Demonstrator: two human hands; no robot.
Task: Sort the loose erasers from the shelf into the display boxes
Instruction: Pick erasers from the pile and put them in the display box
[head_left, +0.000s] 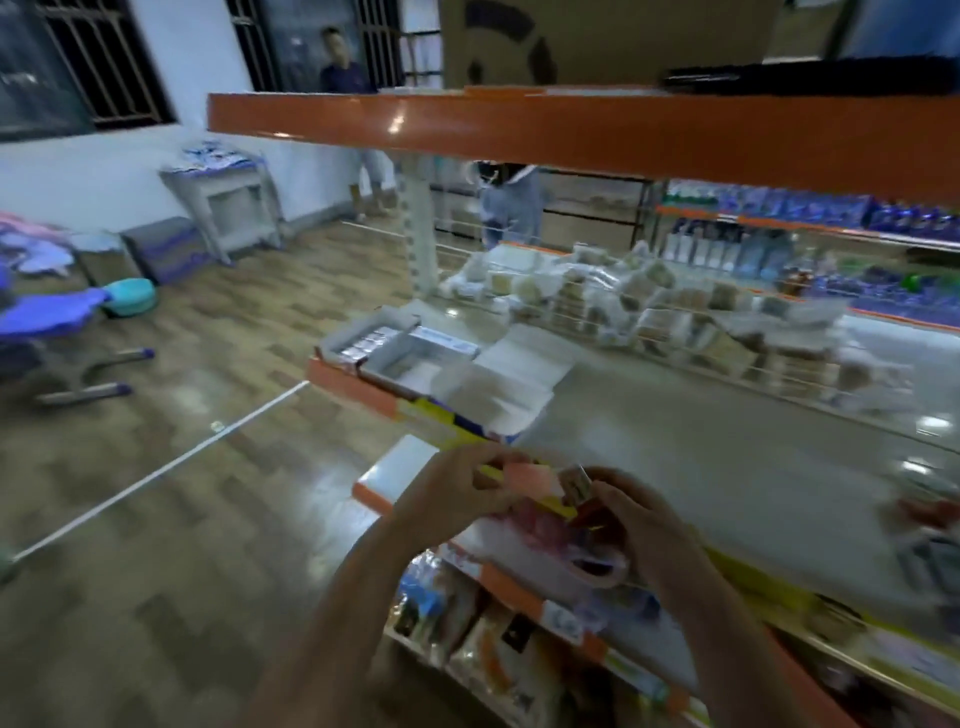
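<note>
The frame is blurred by motion. My left hand (457, 488) pinches a pale pink eraser (530, 479) above the front edge of the shelf (727, 447). My right hand (639, 525) is closed around a small wrapped eraser (575, 483) right beside the pink one. Under both hands lies a low box with pink and red pieces (540, 535). Further left on the shelf stand three open display boxes: one with rows of erasers (366, 340), a grey one (415, 364), and a white one with its lid folded back (493, 400).
An orange upper shelf (571, 135) hangs overhead. Bagged goods behind a wire rail (649, 306) fill the shelf's back. Packaged items (467, 639) sit on the lower shelf. Two people stand at the far side of the room, past the wooden floor (208, 467).
</note>
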